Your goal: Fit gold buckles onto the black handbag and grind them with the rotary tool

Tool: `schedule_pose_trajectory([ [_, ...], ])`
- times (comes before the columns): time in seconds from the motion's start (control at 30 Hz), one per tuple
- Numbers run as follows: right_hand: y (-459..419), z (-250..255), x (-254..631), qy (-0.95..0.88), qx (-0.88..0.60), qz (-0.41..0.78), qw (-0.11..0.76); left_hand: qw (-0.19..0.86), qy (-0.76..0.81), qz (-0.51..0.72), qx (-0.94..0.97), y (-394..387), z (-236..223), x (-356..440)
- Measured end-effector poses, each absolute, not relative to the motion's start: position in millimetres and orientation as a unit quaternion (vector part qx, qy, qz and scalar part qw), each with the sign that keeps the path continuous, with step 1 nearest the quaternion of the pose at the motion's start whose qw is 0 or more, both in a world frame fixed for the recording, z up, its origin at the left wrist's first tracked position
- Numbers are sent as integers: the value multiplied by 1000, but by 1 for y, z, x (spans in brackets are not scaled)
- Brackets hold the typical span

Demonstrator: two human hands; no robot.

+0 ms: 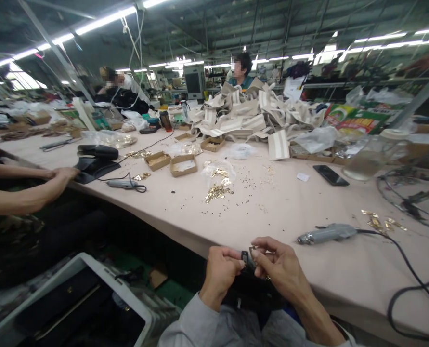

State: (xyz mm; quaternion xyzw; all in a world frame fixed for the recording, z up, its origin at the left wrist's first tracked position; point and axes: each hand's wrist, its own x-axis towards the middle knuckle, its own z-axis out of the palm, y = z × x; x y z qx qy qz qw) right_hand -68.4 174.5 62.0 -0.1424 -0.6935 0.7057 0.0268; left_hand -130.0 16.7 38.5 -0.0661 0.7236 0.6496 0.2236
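At the table's front edge, my left hand [220, 271] pinches a small black tab [244, 257] with a light slot-like centre. Close beside it, my right hand [281, 270] holds a small gold metal plate [252, 250] between thumb and fingers. Dark material hangs below both hands, its shape hard to make out. A grey electric screwdriver [328, 233] lies on the table to the right of my right hand. Farther in, a pile of gold metal plates [217, 193] spills from a clear plastic bag [227, 169], with tiny dark bits scattered around.
Small cardboard boxes [183, 166], a phone [330, 175] and a glass jug [366, 156] stand on the table. Behind them rises a heap of beige straps [243, 113]. A co-worker's arms [37, 193] reach in at left, above a grey crate [109, 277] of dark bags.
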Motion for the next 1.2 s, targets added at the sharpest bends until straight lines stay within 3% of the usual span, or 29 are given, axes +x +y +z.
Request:
schedule_pose_trajectory([
  [0.5, 158, 41, -70, -708, -168, 680, 93, 227, 686, 689, -50, 15, 32, -131],
  [0.83, 148, 36, -69, -704, -158, 688, 82, 242, 660, 711, -23, 13, 35, -132],
  [1.2, 144, 40, -67, -813, -109, 551, 150, 242, 656, 715, -15, 11, 35, -131],
])
